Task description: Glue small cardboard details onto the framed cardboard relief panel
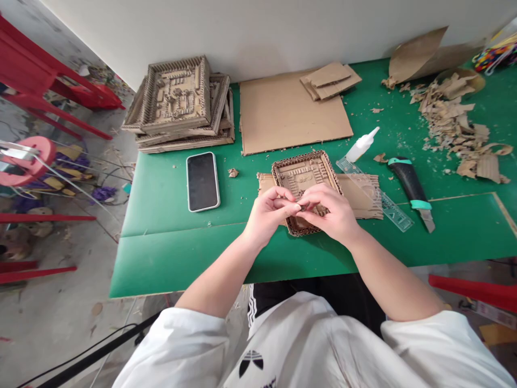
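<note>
My left hand [266,214] and my right hand [330,209] meet at the fingertips, both closed in a pinch on a small piece of brown cardboard [303,207]. Fingers cover most of that piece. Right beneath them lies a shallow cardboard tray [277,175] with a corrugated rim and small strips fixed inside; my hands hide its lower part. The tray rests partly on a flat cardboard strip [361,196]. Just right of the tray are a clear plastic ruler [385,206] and a white glue bottle [362,145].
A utility knife [410,180] lies at right with its blade out, near a heap of cardboard scraps [454,116]. Stacked cardboard trays [177,97] stand at back left, a phone [202,181] before them. A cardboard sheet [283,116] lies along the wall on the green table [161,258].
</note>
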A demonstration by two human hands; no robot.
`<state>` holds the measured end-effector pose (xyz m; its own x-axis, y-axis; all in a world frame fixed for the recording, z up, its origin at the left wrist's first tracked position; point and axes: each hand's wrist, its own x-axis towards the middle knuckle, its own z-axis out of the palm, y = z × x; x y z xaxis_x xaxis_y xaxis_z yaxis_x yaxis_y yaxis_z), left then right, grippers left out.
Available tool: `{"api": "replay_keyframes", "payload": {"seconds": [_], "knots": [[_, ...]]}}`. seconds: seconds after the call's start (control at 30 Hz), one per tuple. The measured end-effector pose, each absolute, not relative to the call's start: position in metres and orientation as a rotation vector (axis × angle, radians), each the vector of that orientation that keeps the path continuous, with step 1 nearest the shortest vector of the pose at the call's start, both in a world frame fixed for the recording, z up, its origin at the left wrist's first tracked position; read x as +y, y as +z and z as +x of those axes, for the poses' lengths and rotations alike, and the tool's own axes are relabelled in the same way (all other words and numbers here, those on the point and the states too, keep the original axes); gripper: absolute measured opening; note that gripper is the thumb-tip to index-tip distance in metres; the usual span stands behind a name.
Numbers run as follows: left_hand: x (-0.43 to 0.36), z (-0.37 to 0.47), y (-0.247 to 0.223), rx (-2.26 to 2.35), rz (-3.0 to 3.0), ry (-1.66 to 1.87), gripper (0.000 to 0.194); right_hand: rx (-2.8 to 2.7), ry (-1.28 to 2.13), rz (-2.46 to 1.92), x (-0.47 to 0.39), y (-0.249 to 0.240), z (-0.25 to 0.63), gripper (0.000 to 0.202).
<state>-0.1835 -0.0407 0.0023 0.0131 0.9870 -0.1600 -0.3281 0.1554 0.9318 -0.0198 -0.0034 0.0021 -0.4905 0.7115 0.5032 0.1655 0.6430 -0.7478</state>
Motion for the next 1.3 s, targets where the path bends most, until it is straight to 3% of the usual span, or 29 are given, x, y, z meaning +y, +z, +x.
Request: {"api": "replay_keyframes", "payload": {"seconds": [1.3], "knots": [[-0.0419,-0.1827,0.0056,0.952,0.802,1.259,0.028,-2.065,0.566,-0.616,-0.001,0.0012,-0.0222,0.012]]}}
